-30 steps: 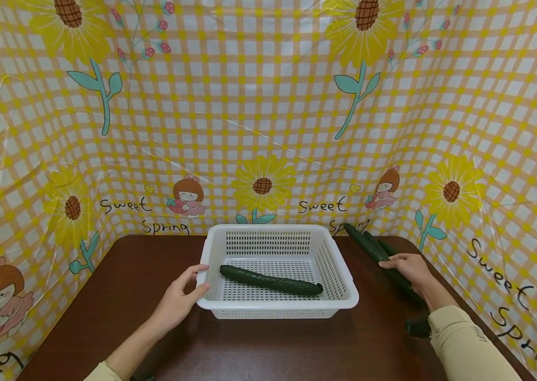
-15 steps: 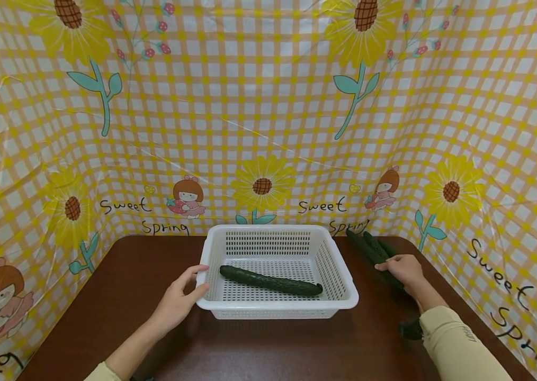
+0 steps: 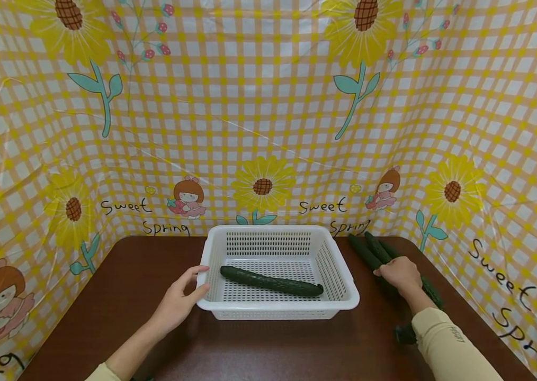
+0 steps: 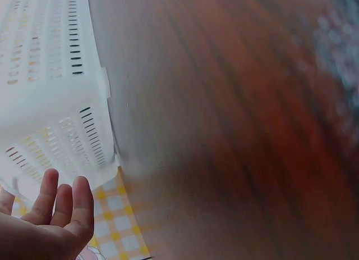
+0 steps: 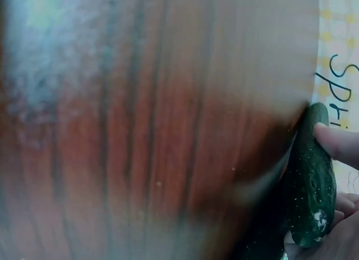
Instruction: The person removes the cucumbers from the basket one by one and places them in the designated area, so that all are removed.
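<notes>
A white perforated basket stands mid-table with one long dark green cucumber lying across its floor. My left hand grips the basket's left rim, thumb and index finger over the edge; the left wrist view has other fingers by the outer wall. To the right of the basket, my right hand grips a cucumber, thumb on one side and fingers on the other. Its speckled skin and pale-tipped end show in the right wrist view. The palm and wrist hide its middle in the head view.
Two more cucumbers lie at the right, one beside the held one, another farther right, partly under the hand. A dark green end shows beside the right sleeve. A checked cloth walls the brown table.
My right hand has moved slightly left and closed more tightly. The leftmost cucumber's far end has come nearer, and the dark end by the sleeve has shifted left. The left hand stays put.
</notes>
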The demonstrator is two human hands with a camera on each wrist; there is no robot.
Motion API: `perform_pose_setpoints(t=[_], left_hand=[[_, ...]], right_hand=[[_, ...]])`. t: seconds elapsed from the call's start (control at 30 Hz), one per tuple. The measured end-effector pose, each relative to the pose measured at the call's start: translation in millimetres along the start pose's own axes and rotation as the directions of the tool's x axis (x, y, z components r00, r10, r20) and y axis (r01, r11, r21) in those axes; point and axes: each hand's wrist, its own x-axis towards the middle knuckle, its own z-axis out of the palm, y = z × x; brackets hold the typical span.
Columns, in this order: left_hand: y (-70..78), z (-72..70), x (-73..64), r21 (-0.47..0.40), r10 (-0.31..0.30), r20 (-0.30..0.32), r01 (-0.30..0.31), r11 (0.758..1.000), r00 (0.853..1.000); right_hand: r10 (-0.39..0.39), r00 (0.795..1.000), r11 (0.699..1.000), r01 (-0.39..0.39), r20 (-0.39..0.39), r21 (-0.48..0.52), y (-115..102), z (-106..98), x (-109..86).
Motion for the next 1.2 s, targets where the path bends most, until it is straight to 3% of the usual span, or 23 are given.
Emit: perform_pose_setpoints(t=[0.37,0.73,1.2], left_hand=[[1.3,-0.3,-1.2,-0.009,0.000,-0.002,0.000,1.000,1.000],[0.9,-1.0,-0.6,-0.002,0.009,0.000,-0.009,1.000,1.000],[4.9,-1.4,-1.5,-0.025,0.003,0.015,-0.003,1.000,1.000]], right_hand=[[0.034,0.999,0.997,-0.034,-0.002,-0.070,-5.4,0.6,-3.4],[0.007,1.000,0.997,-0.007,0.005,-0.077,4.9,1.1,3.1],[-0.025,1.000,0.997,0.026,0.016,-0.076,2.5,-2.8,0.5]])
